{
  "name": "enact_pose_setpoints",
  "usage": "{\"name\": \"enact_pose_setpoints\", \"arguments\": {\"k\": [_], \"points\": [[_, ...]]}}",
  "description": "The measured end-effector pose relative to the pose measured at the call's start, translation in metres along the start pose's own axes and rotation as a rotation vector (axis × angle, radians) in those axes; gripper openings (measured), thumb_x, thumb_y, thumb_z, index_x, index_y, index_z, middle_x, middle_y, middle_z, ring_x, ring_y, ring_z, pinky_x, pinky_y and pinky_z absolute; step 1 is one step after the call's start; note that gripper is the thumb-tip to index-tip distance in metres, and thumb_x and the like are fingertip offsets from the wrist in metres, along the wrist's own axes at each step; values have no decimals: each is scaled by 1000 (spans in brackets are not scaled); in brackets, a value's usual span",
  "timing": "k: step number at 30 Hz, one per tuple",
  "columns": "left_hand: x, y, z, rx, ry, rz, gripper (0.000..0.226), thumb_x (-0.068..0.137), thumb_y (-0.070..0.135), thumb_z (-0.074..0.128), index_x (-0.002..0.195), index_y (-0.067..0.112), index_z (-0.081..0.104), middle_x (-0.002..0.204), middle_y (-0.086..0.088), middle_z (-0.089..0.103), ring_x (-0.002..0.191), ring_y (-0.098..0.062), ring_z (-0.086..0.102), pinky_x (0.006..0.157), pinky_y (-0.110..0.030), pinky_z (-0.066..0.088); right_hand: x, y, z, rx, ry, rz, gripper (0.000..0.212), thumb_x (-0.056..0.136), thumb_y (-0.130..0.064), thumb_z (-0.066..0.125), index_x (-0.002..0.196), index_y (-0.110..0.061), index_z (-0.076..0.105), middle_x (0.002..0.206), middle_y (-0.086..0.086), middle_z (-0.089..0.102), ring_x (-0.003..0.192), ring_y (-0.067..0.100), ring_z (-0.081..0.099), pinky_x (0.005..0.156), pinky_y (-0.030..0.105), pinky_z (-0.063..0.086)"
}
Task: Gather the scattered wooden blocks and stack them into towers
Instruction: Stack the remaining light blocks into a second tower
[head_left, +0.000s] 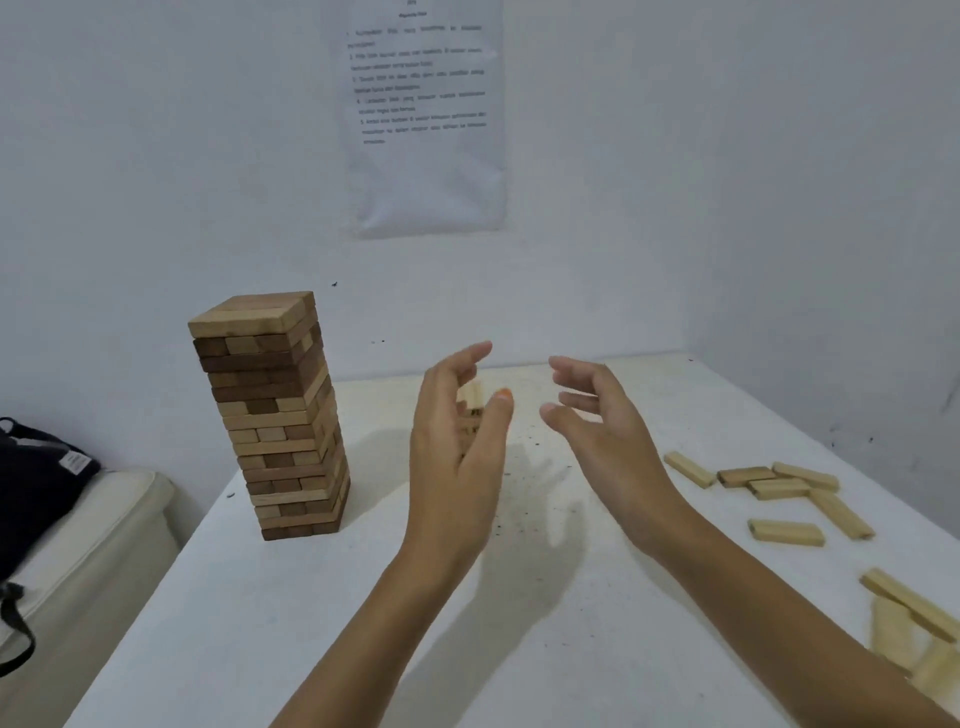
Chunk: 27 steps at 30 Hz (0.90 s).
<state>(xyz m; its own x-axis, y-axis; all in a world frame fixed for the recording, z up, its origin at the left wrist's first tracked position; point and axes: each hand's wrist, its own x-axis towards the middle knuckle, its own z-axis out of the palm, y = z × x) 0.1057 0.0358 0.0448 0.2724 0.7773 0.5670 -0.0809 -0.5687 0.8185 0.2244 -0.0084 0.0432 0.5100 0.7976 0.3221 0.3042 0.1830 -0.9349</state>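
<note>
A tall tower (275, 415) of mixed dark and light wooden blocks stands on the white table (322, 623) at the left. My left hand (457, 447) is raised at mid-table with relaxed, curved fingers. Behind it a short stack of light blocks (470, 397) shows only through the gap between fingers and thumb. I cannot tell whether the hand touches it. My right hand (602, 426) hovers open just to the right, holding nothing. Several loose light blocks (779, 488) lie scattered at the right, and more are piled (909, 603) at the lower right edge.
The table meets white walls at the back and right. A printed paper sheet (426, 114) hangs on the back wall. Left of the table, a black bag (36, 483) rests on a cream cushion (93, 545).
</note>
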Motion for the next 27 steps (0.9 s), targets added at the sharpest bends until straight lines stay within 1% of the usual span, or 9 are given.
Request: {"name": "enact_pose_setpoints", "arguments": {"k": [3, 8, 12, 14, 16, 19, 21, 24, 27], "points": [[-12, -2, 19, 33, -129, 18, 33, 84, 30, 49, 117, 31, 56, 119, 24, 55, 115, 7, 48, 90, -13, 40, -15, 8, -32, -49, 65, 6, 30, 93, -13, 58, 115, -33, 58, 119, -15, 56, 106, -3, 54, 71, 8, 44], [-27, -7, 60, 102, -392, 11, 25, 91, 12, 56, 105, 32, 60, 113, 21, 59, 107, 8, 50, 85, -11, 42, -39, 25, -93, -118, 141, 32, 26, 90, -7, 60, 101, -30, 66, 105, -14, 65, 86, -5, 58, 67, 6, 44], [-33, -17, 94, 153, -610, 49, 24, 90, 12, 58, 102, 33, 61, 111, 19, 60, 105, 5, 52, 82, -7, 38, -55, 38, -142, -197, 200, 99, 24, 88, -2, 62, 91, -25, 70, 94, -10, 70, 89, 8, 63, 69, 18, 52], [-37, -23, 112, 188, -697, 74, 22, 89, 13, 60, 105, 28, 62, 112, 16, 60, 104, 2, 53, 82, -5, 36, -63, 45, -165, -272, 237, 138, 26, 87, 1, 63, 88, -24, 71, 90, -9, 71, 85, 8, 63, 65, 15, 50], [-39, -27, 130, 214, -757, 106, 22, 89, 15, 61, 106, 27, 61, 114, 15, 60, 104, -1, 53, 83, -5, 35, -69, 51, -184, -332, 254, 199, 22, 87, -3, 65, 87, -24, 72, 92, -6, 70, 82, 9, 63, 58, 15, 51], [-40, -31, 153, 288, -830, 206, 25, 89, 16, 62, 114, 20, 62, 120, 9, 60, 114, -4, 50, 91, -14, 36, -76, 63, -205, -404, 227, 293, 16, 81, -12, 75, 88, -26, 73, 92, -2, 70, 81, 15, 65, 64, 21, 53], [-39, -32, 167, 351, -864, 272, 30, 90, 17, 62, 119, 16, 61, 125, 4, 59, 120, -9, 48, 98, -20, 36, -78, 70, -212, -460, 200, 333, 18, 76, -18, 81, 89, -28, 72, 91, -3, 70, 78, 12, 64, 65, 18, 50], [-41, -35, 181, 412, -900, 316, 32, 91, 18, 60, 123, 13, 60, 126, 0, 60, 119, -14, 52, 100, -28, 40, -78, 73, -217, -486, 195, 326, 21, 74, -18, 83, 91, -25, 73, 84, -2, 70, 67, 4, 60, 59, 12, 46], [-44, -40, 188, 427, -876, 338, 25, 93, 15, 58, 117, 12, 66, 115, -3, 64, 111, -16, 56, 95, -30, 44, -76, 74, -218, -519, 169, 299, 21, 77, -15, 80, 94, -23, 72, 78, -2, 71, 61, 0, 60, 56, 11, 47]]}}
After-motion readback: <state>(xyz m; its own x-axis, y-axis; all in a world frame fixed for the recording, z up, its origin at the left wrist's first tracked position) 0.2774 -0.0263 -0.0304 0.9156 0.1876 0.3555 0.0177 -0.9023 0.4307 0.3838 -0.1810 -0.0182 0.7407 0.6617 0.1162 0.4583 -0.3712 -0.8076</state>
